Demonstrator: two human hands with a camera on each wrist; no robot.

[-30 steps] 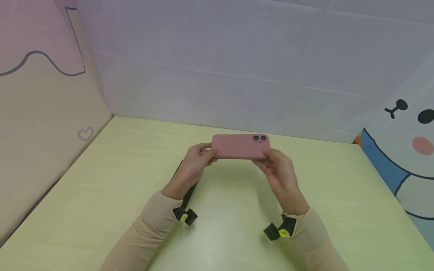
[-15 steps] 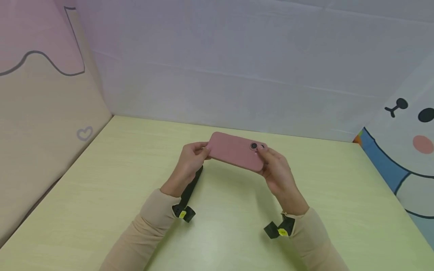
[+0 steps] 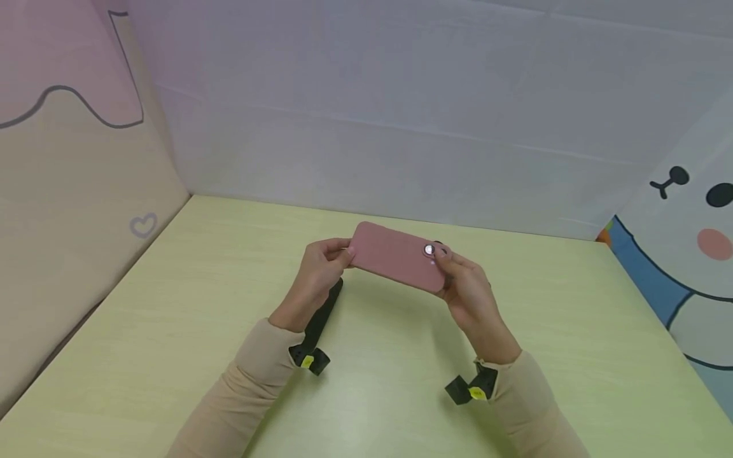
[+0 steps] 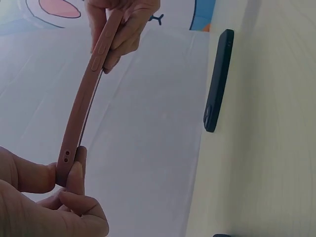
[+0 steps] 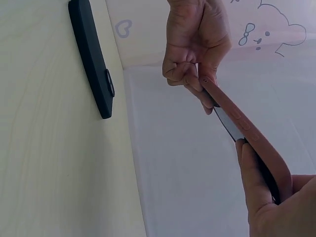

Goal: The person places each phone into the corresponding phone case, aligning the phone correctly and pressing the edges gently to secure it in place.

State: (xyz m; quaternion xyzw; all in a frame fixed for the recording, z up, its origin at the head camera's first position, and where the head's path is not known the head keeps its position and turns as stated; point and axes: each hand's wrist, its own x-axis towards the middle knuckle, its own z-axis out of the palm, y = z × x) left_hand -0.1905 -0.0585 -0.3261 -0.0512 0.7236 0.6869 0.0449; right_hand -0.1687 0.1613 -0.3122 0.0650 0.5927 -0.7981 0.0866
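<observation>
Over the table, both hands hold a pink phone case (image 3: 395,257), its back facing up and its camera end tilted down to the right. My left hand (image 3: 321,270) pinches the left end between thumb and fingers. At the camera end, my right hand (image 3: 472,292) grips the corner, its thumb lying over part of the camera opening, where one round spot now looks bright. A small dark edge shows above the case beside that thumb. In the right wrist view, the case (image 5: 252,133) looks bowed, with a dark and shiny strip along its inner side.
A black slab like a phone (image 3: 323,315) lies on the pale table (image 3: 229,267), partly behind my left wrist. The right wrist view shows a camera bump on this black slab (image 5: 91,59). A white wall (image 3: 401,127) closes off the back; printed panels stand at both sides.
The pink case has tilted, its right end dropping. My right thumb has moved up onto the camera area. One camera spot has turned from dark to bright, and a dark edge now shows beyond the case.
</observation>
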